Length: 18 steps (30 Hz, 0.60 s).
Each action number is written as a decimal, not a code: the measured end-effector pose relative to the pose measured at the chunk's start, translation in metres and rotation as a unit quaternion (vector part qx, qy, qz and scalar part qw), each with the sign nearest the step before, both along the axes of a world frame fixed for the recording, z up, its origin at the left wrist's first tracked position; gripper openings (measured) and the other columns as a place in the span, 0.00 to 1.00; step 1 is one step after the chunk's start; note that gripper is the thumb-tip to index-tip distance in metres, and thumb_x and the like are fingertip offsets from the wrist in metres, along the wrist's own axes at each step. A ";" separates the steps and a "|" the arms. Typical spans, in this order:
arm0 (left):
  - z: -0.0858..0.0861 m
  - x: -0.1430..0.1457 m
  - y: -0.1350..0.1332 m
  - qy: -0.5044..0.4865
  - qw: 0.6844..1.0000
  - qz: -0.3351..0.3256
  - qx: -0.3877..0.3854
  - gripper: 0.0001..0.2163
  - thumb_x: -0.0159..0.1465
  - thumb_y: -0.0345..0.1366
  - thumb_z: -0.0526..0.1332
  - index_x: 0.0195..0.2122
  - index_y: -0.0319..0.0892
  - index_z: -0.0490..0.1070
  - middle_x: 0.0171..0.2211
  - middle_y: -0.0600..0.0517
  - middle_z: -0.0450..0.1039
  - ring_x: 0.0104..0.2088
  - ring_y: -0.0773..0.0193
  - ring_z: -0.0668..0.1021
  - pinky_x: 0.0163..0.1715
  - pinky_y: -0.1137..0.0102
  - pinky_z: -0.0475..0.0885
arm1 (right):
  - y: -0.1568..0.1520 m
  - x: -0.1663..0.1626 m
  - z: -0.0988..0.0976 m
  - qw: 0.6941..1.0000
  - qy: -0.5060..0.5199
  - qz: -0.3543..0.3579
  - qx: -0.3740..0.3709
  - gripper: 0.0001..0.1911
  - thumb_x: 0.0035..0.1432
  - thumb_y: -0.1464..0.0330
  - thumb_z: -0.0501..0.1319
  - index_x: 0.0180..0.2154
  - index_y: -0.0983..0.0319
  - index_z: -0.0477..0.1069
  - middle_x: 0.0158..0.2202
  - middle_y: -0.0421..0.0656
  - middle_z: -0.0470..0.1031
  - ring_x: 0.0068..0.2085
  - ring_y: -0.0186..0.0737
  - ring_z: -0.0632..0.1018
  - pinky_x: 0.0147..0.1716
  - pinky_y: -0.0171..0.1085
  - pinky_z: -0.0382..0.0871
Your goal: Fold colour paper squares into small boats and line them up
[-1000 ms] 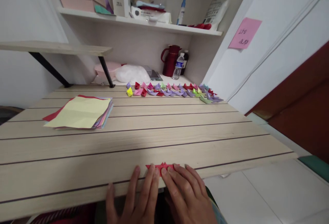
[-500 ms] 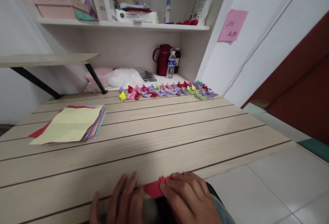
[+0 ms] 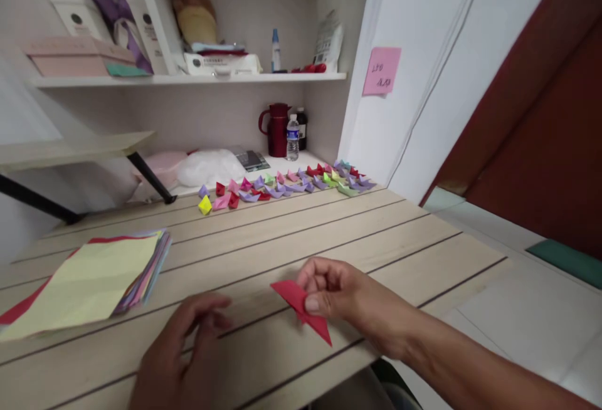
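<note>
A folded piece of red paper [image 3: 292,296], long with pointed ends, is pinched between the thumb and fingers of my right hand [image 3: 336,284], a little above the wooden table [image 3: 263,237]. To its left, my left hand [image 3: 188,341] is off the paper, its fingers loosely curled and apart, holding nothing. At the left of the table lies a stack of coloured paper sheets [image 3: 89,284] with a yellow one on top. Along the back edge stand rows of small folded paper boats [image 3: 291,187] in purple, pink, red, yellow and green.
Behind the boats, a white shelf unit [image 3: 211,78] holds a dark red jug [image 3: 278,129], a water bottle [image 3: 292,137] and a white plastic bag [image 3: 211,168]. A small raised shelf [image 3: 84,147] with black legs stands at the left. A pink note [image 3: 382,71] is stuck to the wall.
The red paper has come up from the near table edge in my right hand and is now turned at a slant. My left hand has moved apart from it. The camera view has shifted.
</note>
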<state>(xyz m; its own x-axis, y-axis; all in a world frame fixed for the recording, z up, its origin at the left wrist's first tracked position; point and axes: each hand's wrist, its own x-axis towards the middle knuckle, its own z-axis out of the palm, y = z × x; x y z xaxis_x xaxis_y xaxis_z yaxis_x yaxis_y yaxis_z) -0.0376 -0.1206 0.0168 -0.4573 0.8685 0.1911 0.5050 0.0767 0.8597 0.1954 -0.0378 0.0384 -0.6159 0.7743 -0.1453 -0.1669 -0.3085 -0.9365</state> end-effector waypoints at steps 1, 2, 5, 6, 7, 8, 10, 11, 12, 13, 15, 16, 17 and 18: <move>0.003 0.001 0.023 -0.068 0.997 -0.038 -0.019 0.13 0.57 0.47 0.62 0.42 0.50 0.72 0.35 0.53 0.78 0.38 0.57 0.79 0.43 0.64 0.69 | 0.016 -0.006 0.006 0.999 0.018 0.016 -0.026 0.20 0.42 0.66 0.75 0.37 0.64 0.73 0.23 0.35 0.71 0.24 0.28 0.70 0.26 0.29 0.62; 0.005 0.002 0.046 -0.172 0.981 -0.084 -0.037 0.16 0.55 0.44 0.66 0.44 0.48 0.71 0.39 0.51 0.77 0.39 0.57 0.79 0.44 0.64 0.69 | 0.033 -0.014 0.010 0.998 0.027 0.025 -0.052 0.23 0.42 0.68 0.75 0.41 0.64 0.72 0.24 0.35 0.71 0.25 0.29 0.71 0.27 0.29 0.62; 0.003 0.005 0.106 -0.335 0.938 -0.095 -0.007 0.24 0.51 0.37 0.67 0.50 0.44 0.65 0.46 0.46 0.71 0.38 0.57 0.81 0.43 0.60 0.72 | 0.080 -0.039 0.015 0.994 0.053 0.020 -0.094 0.27 0.46 0.72 0.72 0.49 0.61 0.68 0.25 0.35 0.74 0.24 0.29 0.72 0.26 0.30 0.64; 0.001 0.006 0.121 -0.353 0.930 -0.107 0.006 0.28 0.51 0.37 0.67 0.53 0.45 0.62 0.48 0.44 0.69 0.39 0.56 0.81 0.42 0.59 0.72 | 0.094 -0.047 0.015 0.994 0.053 0.028 -0.094 0.26 0.48 0.73 0.70 0.50 0.61 0.67 0.25 0.36 0.74 0.23 0.29 0.72 0.26 0.30 0.64; -0.002 0.006 0.132 -0.368 0.922 -0.116 0.023 0.31 0.51 0.38 0.67 0.56 0.47 0.59 0.51 0.44 0.67 0.41 0.56 0.81 0.42 0.59 0.73 | 0.105 -0.054 0.014 0.993 0.052 0.037 -0.097 0.25 0.50 0.73 0.68 0.50 0.61 0.66 0.25 0.36 0.74 0.21 0.29 0.71 0.24 0.29 0.63; -0.006 0.007 0.141 -0.377 0.917 -0.122 0.041 0.34 0.51 0.40 0.68 0.59 0.50 0.56 0.52 0.45 0.66 0.42 0.56 0.80 0.43 0.60 0.73 | 0.114 -0.060 0.012 0.993 0.050 0.049 -0.100 0.23 0.52 0.74 0.66 0.50 0.62 0.66 0.24 0.37 0.74 0.19 0.28 0.69 0.23 0.29 0.61; -0.015 0.007 0.149 -0.386 0.911 -0.134 0.061 0.39 0.48 0.42 0.70 0.61 0.52 0.54 0.53 0.45 0.65 0.43 0.55 0.80 0.41 0.61 0.73 | 0.126 -0.066 0.005 0.990 0.050 0.067 -0.112 0.21 0.53 0.75 0.63 0.50 0.62 0.66 0.24 0.37 0.73 0.16 0.25 0.65 0.20 0.27 0.57; -0.020 0.007 0.150 -0.387 0.909 -0.141 0.066 0.41 0.47 0.44 0.72 0.61 0.53 0.55 0.52 0.45 0.65 0.42 0.55 0.80 0.38 0.63 0.73 | 0.129 -0.067 0.000 0.989 0.052 0.071 -0.120 0.20 0.53 0.76 0.62 0.49 0.62 0.67 0.23 0.36 0.72 0.15 0.24 0.63 0.19 0.26 0.54; -0.025 0.007 0.150 -0.385 0.908 -0.151 0.070 0.41 0.46 0.45 0.72 0.60 0.53 0.56 0.51 0.46 0.67 0.40 0.55 0.80 0.35 0.64 0.73 | 0.130 -0.068 -0.005 0.987 0.054 0.077 -0.128 0.19 0.53 0.76 0.61 0.48 0.62 0.67 0.23 0.36 0.71 0.15 0.23 0.62 0.18 0.25 0.52; -0.029 0.007 0.150 -0.381 0.906 -0.165 0.078 0.40 0.46 0.46 0.73 0.59 0.52 0.58 0.48 0.47 0.69 0.37 0.58 0.80 0.33 0.66 0.73 | 0.129 -0.068 -0.010 0.986 0.055 0.083 -0.137 0.18 0.52 0.76 0.61 0.46 0.63 0.68 0.23 0.36 0.71 0.14 0.22 0.60 0.17 0.25 0.49; -0.034 0.006 0.148 -0.368 0.903 -0.199 0.092 0.33 0.49 0.46 0.72 0.56 0.50 0.64 0.40 0.51 0.73 0.31 0.63 0.79 0.32 0.68 0.72 | 0.126 -0.067 -0.019 0.980 0.060 0.103 -0.158 0.15 0.51 0.76 0.62 0.43 0.63 0.70 0.21 0.35 0.69 0.13 0.22 0.59 0.14 0.25 0.45; -0.034 0.006 0.146 -0.359 0.904 -0.215 0.092 0.28 0.51 0.46 0.71 0.52 0.47 0.68 0.37 0.52 0.75 0.30 0.64 0.78 0.34 0.68 0.72 | 0.125 -0.066 -0.022 0.977 0.064 0.113 -0.167 0.15 0.50 0.76 0.62 0.43 0.63 0.71 0.21 0.34 0.69 0.13 0.22 0.58 0.14 0.25 0.43; -0.033 0.006 0.145 -0.349 0.905 -0.227 0.082 0.23 0.52 0.47 0.70 0.48 0.45 0.72 0.33 0.52 0.76 0.31 0.64 0.77 0.36 0.68 0.71 | 0.124 -0.066 -0.025 0.975 0.068 0.122 -0.175 0.16 0.49 0.76 0.62 0.43 0.63 0.71 0.21 0.34 0.68 0.12 0.22 0.59 0.13 0.25 0.42; -0.031 0.006 0.143 -0.338 0.909 -0.234 0.067 0.20 0.54 0.47 0.69 0.44 0.43 0.75 0.30 0.52 0.76 0.31 0.63 0.77 0.38 0.68 0.71 | 0.122 -0.066 -0.027 0.973 0.070 0.126 -0.179 0.18 0.49 0.76 0.62 0.44 0.62 0.71 0.21 0.34 0.69 0.12 0.22 0.59 0.12 0.25 0.43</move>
<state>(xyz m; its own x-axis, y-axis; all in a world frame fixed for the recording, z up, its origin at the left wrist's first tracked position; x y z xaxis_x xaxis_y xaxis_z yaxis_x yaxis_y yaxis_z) -0.0317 0.0224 -0.0144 -0.0967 0.9879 0.1215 -0.1908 -0.1382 0.9718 0.1294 0.0845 0.0112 -0.8128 0.5109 -0.2799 -0.1614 -0.6591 -0.7345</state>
